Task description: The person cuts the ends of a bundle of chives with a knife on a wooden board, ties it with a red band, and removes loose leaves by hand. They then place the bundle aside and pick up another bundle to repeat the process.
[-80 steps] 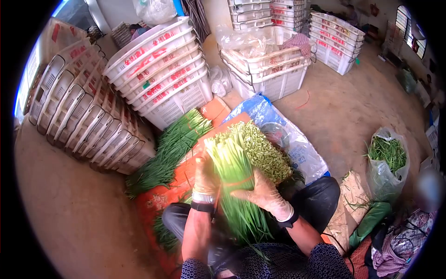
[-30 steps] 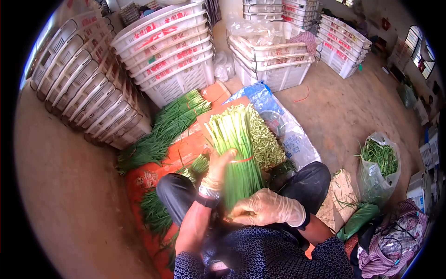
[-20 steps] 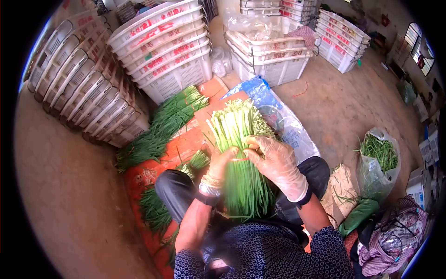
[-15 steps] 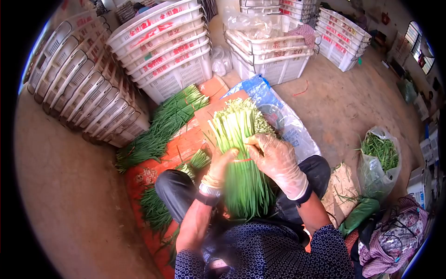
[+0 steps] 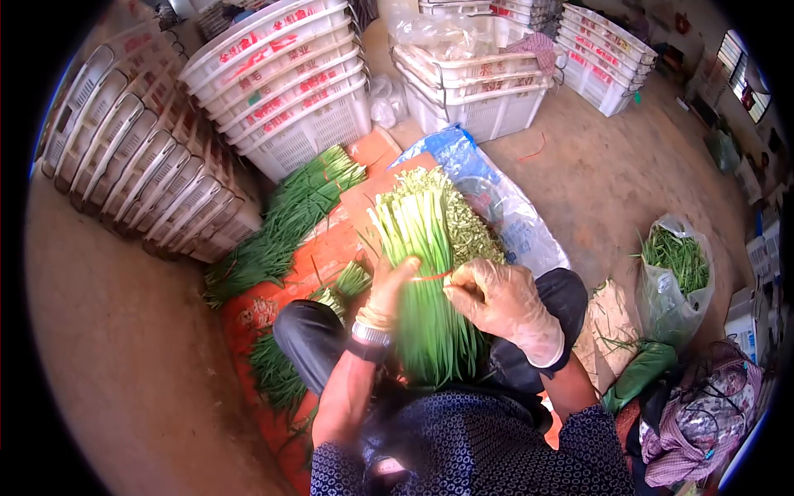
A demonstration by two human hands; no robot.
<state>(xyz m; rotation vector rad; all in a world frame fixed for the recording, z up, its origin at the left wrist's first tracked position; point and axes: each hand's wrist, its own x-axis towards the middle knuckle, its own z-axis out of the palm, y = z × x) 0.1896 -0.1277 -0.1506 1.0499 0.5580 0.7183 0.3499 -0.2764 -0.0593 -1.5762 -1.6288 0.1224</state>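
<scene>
A thick bunch of garlic chives, pale stems pointing away and green leaves towards me, lies over my lap. My left hand, with a metal watch and yellowish bands at its wrist, is wrapped round the bunch's left side. A thin red tie crosses the bunch at the height of my thumb. At the right side, my right hand, in a clear plastic glove, pinches the end of this tie. Just beyond lie more pale chive stem ends, partly covered by the bunch.
Tied green chives lie on the orange sheet at left, with smaller bundles by my knee. Stacked white crates stand behind. To the right are a clear bag of greens and a bundle of cloth.
My right hand has moved right and slightly down, drawing the red tie out from the bunch. The left hand keeps its hold, and the view has shifted a little.
</scene>
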